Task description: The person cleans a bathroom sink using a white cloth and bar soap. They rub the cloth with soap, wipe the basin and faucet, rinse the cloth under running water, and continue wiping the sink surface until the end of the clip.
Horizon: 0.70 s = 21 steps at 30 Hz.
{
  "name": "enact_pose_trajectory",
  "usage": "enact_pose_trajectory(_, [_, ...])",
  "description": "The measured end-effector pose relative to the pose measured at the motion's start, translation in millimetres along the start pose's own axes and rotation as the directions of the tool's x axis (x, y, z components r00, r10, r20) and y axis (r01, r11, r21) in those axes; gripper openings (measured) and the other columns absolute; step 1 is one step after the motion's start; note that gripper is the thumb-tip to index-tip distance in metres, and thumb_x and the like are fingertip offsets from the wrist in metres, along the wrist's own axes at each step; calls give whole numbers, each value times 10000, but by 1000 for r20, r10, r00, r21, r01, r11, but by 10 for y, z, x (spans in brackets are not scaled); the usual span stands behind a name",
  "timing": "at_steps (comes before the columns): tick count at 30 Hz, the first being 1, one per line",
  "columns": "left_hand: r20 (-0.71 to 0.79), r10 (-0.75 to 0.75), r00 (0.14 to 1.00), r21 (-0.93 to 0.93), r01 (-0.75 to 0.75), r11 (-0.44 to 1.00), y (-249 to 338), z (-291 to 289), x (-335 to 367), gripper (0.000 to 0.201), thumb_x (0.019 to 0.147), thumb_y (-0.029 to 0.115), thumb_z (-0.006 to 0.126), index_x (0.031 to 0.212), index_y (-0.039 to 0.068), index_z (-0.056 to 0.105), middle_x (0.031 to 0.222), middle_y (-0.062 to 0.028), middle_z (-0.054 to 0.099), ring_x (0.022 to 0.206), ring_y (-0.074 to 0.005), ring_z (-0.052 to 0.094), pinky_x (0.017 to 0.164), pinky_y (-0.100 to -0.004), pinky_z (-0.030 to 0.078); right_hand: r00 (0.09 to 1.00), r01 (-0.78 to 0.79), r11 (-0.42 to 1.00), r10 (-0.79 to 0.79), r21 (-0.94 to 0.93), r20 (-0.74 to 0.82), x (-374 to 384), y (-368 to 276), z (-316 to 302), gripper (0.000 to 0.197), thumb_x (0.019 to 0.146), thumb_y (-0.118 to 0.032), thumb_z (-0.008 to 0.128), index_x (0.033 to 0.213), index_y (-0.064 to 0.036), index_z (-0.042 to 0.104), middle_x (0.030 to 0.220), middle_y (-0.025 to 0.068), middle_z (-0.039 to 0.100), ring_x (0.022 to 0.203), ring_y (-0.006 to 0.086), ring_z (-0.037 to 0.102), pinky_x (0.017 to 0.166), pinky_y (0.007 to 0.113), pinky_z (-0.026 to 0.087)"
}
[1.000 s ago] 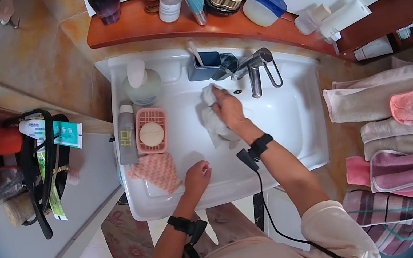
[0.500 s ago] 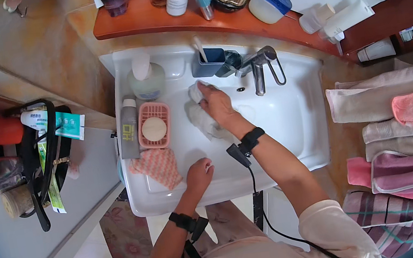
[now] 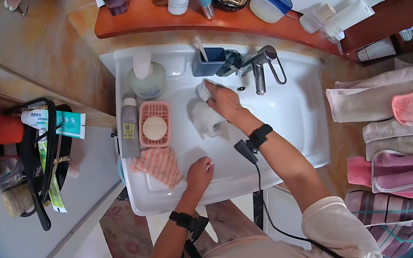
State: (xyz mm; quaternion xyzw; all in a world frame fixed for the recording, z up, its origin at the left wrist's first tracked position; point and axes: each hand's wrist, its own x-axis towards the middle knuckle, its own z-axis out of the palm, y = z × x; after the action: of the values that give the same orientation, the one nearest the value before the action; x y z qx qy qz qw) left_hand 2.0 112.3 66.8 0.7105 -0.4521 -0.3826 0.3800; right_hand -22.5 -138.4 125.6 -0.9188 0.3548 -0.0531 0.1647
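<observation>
My right hand (image 3: 227, 103) is closed on a white cloth (image 3: 208, 120), pressing a bunched end of it to the sink's surface just left of the faucet. The rest of the cloth trails loosely toward me, below the fingers. Over the near part of the white sink (image 3: 167, 203), my left hand (image 3: 199, 176) is curled into a closed shape. A small white patch shows at its fingertips, but what it is I cannot make out. Beside that hand lies a pink-and-white checked cloth (image 3: 161, 164). Behind it a pink soap dish (image 3: 144, 112) bears a round cream soap bar (image 3: 154, 128).
A grey bottle (image 3: 129, 130) and a pump bottle (image 3: 148, 83) stand at the sink's left. A dark blue cup (image 3: 208, 63) stands beside the chrome faucet (image 3: 261, 66). Jars line a wooden shelf (image 3: 146, 19); folded towels (image 3: 385, 95) hang at right.
My right hand has slid slightly to the right with the white cloth, whose hanging part has bunched and shifted. My left hand stays nearly in place.
</observation>
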Motion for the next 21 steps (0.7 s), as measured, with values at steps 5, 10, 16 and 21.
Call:
enact_pose_trajectory(5, [-5,-38,999,-62,38,997,19,-10,8,179,753,112,660,900,36,594,827,-139,621,774,-313,610,686,-387,488,994,-106,994,107,-16,29,-92,119,-100,664,737,-144,593,1373,-147,403,1015,183,632,891,344,615,768,422,502])
enact_pose_trajectory(10, [13,-15,1000,-6,15,1000,17,3,0,184,754,114,662,907,36,596,828,-138,625,772,-306,616,688,-381,494,999,18,996,-15,85,-36,115,-324,381,648,706,-101,613,1332,-106,444,949,163,629,903,324,608,768,413,504])
enact_pose_trajectory(16, [13,-65,998,-57,65,996,1,-4,18,192,751,109,669,917,37,605,823,-137,635,767,-300,625,680,-373,498,994,-102,994,103,-30,36,-113,-16,37,667,721,-106,605,1361,-111,415,907,170,633,841,334,617,720,419,499])
enact_pose_trajectory(21, [-11,-38,999,-83,37,996,-23,24,12,188,757,109,669,917,32,607,818,-139,636,755,-292,629,674,-365,500,984,-179,984,179,-25,-14,-131,71,62,707,749,-129,610,1405,-130,345,898,167,636,820,331,619,720,428,500])
